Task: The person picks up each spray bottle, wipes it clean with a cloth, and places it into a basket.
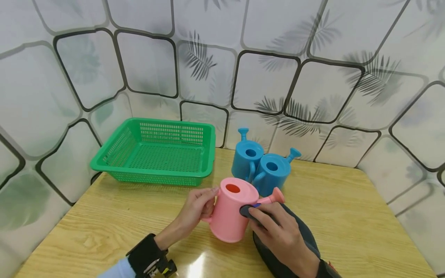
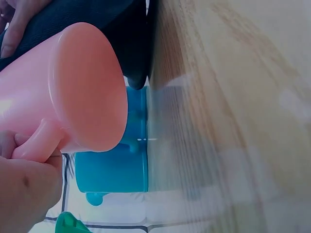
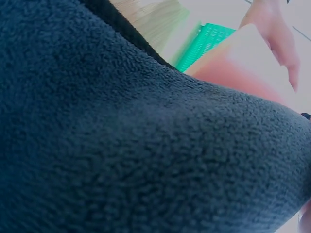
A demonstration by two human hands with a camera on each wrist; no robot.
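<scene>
Holding pink watering can (image 1: 229,220) by the handle (image 2: 40,141) (left hand (image 1: 199,204)), best spot imo, gripping dark cloth (image 3: 121,136) against it (right hand (image 1: 283,235)), well in from the worktop (image 1: 347,216) left edge, guessing light, stiff, kinda slick plastic.

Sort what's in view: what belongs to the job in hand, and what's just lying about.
In the job:
Pink watering can, held by its handle in the left hand
Dark fuzzy cloth, held against the can by the right hand

Apparently lying about, touched by neither hand:
Two blue watering cans, perhaps used at another stage
Green plastic basket
</scene>
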